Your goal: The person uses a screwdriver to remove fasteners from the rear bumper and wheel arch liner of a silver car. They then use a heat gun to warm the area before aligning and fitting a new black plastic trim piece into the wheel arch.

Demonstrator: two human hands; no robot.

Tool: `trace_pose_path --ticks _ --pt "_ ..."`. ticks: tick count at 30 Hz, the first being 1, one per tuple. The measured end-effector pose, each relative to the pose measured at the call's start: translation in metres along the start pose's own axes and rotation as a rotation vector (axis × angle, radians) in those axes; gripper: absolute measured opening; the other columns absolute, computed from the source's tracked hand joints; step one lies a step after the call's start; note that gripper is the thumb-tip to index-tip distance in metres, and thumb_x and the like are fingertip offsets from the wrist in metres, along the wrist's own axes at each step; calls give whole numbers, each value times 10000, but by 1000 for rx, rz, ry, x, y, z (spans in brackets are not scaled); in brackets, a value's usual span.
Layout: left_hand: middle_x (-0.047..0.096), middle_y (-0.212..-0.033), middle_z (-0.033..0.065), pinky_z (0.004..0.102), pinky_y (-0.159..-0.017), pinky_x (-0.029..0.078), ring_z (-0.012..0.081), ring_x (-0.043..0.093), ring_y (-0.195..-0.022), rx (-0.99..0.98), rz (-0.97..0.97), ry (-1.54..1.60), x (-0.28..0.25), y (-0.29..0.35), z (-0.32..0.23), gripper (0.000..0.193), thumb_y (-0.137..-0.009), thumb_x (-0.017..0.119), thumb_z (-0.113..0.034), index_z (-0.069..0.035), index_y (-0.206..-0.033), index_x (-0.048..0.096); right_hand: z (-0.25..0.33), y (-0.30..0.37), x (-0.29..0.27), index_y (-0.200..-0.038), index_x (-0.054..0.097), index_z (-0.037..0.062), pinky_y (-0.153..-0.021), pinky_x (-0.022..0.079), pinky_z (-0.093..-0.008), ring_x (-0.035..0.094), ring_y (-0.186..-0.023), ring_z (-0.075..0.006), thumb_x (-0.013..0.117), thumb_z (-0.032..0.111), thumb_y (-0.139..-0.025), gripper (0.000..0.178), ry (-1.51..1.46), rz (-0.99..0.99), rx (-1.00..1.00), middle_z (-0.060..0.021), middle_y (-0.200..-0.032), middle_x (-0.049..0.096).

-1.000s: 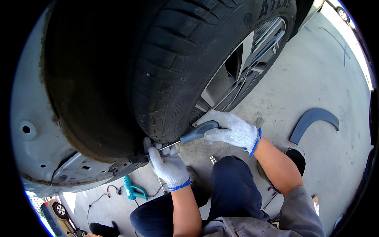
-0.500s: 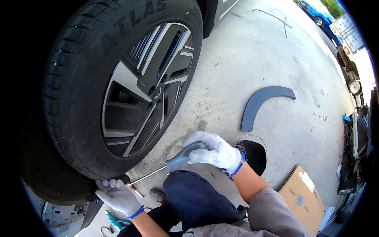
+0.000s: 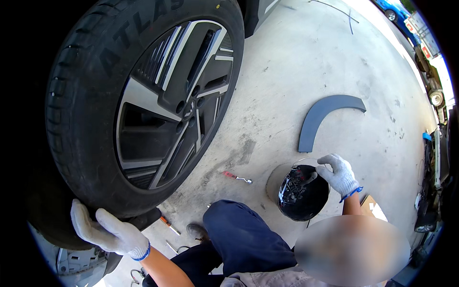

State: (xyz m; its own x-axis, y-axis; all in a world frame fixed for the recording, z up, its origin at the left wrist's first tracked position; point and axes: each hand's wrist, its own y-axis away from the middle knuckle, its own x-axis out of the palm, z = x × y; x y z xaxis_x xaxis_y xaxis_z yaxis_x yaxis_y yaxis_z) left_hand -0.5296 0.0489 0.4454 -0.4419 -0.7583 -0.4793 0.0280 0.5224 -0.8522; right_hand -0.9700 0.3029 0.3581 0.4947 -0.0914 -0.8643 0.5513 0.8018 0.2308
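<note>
My left hand [image 3: 109, 232], in a white knit glove, is beside the bottom of the tyre [image 3: 86, 158]. Its fingers are stretched out and the thumb stands apart; nothing shows in it. Over the rim of a black bucket [image 3: 316, 203] is my gloved right hand [image 3: 340, 176], thumb and fingers apart. Small dark pieces lie inside the bucket. A greyish, blurred object [image 3: 310, 179] shows just below my right fingertips; I cannot tell what it is. The wheel rim [image 3: 167, 107] is dark with silver spokes.
A red-handled ratchet [image 3: 237, 177] lies on the concrete floor [image 3: 272, 95] between wheel and bucket. An orange-handled tool [image 3: 169, 226] is near the tyre's foot. Beyond the bucket rests a curved grey trim piece [image 3: 325, 115]. Cardboard [image 3: 369, 206] is at the right, partly covered by a blurred patch.
My right hand has moved right to the bucket, and the grey-handled tool with the long metal shaft is no longer in it. My left hand has shifted left, its curled fingers now straight.
</note>
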Motion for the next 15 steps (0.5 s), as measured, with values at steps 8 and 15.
trace_pose_path --ticks 8,15 --pt "625 -1358 205 420 -1044 531 337 628 -1204 58 -108 -45 21 0 26 460 -1049 521 -298 -16 -1410 568 121 -72 193 -1182 685 70 -908 555 -458 710 -1016 -397 702 360 -931 385 -213 291 -147 -214 -1034 731" --pt "549 -1406 206 427 -1088 479 322 584 -1242 83 -9 42 16 -4 25 478 -1005 482 -167 -11 -1457 470 76 -54 367 -1118 675 90 -915 542 -510 660 -1110 -385 697 304 -906 301 271 223 -126 -177 -1147 695"
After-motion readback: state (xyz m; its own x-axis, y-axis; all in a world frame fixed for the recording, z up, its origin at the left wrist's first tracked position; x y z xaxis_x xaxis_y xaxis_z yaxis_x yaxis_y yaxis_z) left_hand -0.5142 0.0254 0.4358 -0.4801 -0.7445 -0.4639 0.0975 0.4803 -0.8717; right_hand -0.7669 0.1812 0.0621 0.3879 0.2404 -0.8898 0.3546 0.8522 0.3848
